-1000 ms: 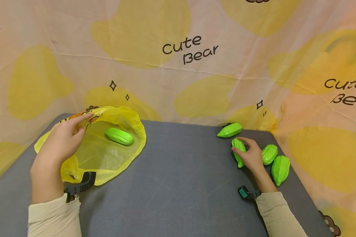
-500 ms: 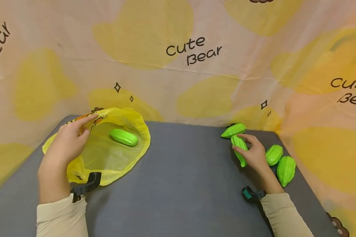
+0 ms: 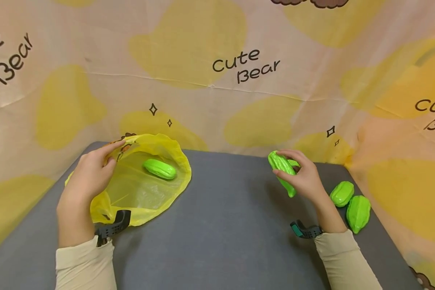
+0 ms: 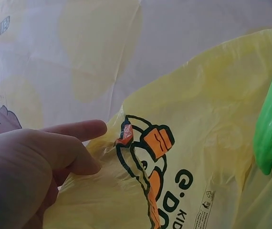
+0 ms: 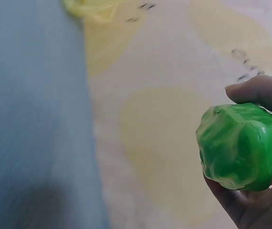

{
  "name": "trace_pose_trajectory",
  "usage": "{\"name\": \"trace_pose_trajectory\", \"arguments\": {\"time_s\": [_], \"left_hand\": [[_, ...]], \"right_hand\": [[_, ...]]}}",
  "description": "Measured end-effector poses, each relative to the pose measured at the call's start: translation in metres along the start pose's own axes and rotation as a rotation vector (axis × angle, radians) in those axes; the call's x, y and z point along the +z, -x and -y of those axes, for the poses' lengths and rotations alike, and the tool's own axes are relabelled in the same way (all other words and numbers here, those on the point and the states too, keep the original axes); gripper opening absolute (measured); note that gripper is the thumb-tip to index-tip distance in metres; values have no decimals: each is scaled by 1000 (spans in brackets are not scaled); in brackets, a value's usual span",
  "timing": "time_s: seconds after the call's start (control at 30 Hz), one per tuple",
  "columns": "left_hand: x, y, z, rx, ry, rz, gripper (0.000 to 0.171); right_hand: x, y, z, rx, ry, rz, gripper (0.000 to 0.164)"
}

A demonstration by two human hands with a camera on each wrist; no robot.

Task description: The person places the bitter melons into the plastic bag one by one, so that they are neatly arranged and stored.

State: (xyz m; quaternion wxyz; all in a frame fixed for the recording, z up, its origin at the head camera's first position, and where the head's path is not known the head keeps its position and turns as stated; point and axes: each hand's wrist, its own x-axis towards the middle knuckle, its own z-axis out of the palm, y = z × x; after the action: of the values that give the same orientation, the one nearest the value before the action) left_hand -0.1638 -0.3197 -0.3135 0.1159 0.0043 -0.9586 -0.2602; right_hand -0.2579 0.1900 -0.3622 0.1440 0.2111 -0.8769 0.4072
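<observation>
My left hand (image 3: pixel 92 173) holds the near-left rim of a yellow plastic bag (image 3: pixel 137 197), index finger stretched along it. The bag lies with its mouth facing me, and a glossy green bitter melon (image 3: pixel 160 168) sits inside. Printed cartoon art shows on the bag beside my thumb in the left wrist view. In my right hand (image 3: pixel 304 175), thumb and fingers grip a ridged green bitter melon (image 3: pixel 280 169), raised over the table with its shadow below. Behind that hand, another green piece (image 3: pixel 293 162) is mostly hidden.
Two more ridged green pieces lie by the right table edge: a smaller one (image 3: pixel 342 193) and a larger one (image 3: pixel 358 213). The grey table (image 3: pixel 217 225) is bordered at the back and right by a printed cloth (image 3: pixel 188 52).
My right hand has lifted the bitter melon from the table and moved it slightly left. The left hand keeps its place at the bag. The head view has shifted a little leftward.
</observation>
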Motion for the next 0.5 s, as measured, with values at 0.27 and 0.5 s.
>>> {"name": "trace_pose_trajectory", "arguments": {"time_s": [0.27,0.5], "left_hand": [[1,0,0,17,3,-25,58],[0,0,3,15,-8,-45,58]], "right_hand": [[13,-19,36,-101,-112,51,49],[32,-37,62,-169,-231,59,50]]}}
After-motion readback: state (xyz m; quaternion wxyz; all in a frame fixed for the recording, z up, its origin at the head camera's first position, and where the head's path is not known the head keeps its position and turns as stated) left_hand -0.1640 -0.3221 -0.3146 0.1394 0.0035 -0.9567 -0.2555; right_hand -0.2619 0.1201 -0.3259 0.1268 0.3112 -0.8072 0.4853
